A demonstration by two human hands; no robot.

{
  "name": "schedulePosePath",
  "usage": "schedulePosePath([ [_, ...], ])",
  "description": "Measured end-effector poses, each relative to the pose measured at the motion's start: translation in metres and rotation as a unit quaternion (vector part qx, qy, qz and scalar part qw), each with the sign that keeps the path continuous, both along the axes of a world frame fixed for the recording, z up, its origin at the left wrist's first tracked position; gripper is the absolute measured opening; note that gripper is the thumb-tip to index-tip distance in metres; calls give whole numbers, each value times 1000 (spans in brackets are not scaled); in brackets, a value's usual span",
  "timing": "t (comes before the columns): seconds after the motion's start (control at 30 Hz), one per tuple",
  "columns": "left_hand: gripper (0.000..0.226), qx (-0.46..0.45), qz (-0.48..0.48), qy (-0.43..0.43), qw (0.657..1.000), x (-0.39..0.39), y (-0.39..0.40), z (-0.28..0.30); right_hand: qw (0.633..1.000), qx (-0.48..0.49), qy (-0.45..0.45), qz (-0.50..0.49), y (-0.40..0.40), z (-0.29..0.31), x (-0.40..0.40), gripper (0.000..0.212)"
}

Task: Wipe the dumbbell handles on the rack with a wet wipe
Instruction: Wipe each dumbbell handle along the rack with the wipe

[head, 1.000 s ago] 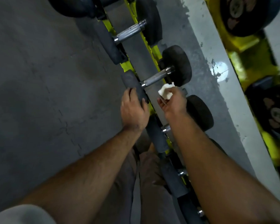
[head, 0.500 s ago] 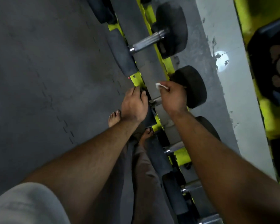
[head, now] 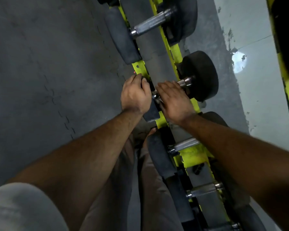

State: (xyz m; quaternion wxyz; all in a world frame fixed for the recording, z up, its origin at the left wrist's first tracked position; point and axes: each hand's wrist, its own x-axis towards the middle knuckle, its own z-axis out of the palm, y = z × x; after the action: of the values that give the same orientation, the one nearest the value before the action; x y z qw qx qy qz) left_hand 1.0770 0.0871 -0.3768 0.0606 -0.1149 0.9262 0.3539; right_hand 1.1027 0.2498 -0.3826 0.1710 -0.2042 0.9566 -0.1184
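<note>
Yellow rack (head: 171, 47) runs diagonally across the frame, carrying a row of dumbbells. The right hand (head: 172, 100) lies over the handle (head: 183, 82) of one dumbbell, its grip curled round the bar; only the handle's far end shows, just beside the far black head (head: 201, 75). The wipe is hidden; whether it sits under that hand cannot be told. The left hand (head: 134, 95) rests on the near head (head: 151, 112) of the same dumbbell, fingers curled over its top edge. Beyond this dumbbell another bare handle (head: 150, 24) is visible; nearer along the rack, two more. Grey floor (head: 40, 80) lies left of the rack.
</note>
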Motion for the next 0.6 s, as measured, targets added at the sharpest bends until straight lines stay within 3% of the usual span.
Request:
schedulePosePath([
  [0.13,45,6,-10,7,1000,0,-4,-4,999,-24,14,34,23,-2,-18,42],
  [0.23,47,9,-12,-2,1000,1,-4,-4,999,8,24,-41,20,5,-22,31],
  [0.3,46,0,-12,3,1000,1,-4,-1,997,25,30,-71,0,6,-8,35],
  [0.37,44,0,-12,3,1000,0,-3,-1,1000,2,8,-17,-8,3,1,46],
  [0.43,43,6,-8,0,1000,0,-4,-5,999,-23,9,24,5,0,-9,43],
  [0.6,42,19,-8,-23,1000,0,-4,-4,994,30,23,-99,1,7,-13,32],
])
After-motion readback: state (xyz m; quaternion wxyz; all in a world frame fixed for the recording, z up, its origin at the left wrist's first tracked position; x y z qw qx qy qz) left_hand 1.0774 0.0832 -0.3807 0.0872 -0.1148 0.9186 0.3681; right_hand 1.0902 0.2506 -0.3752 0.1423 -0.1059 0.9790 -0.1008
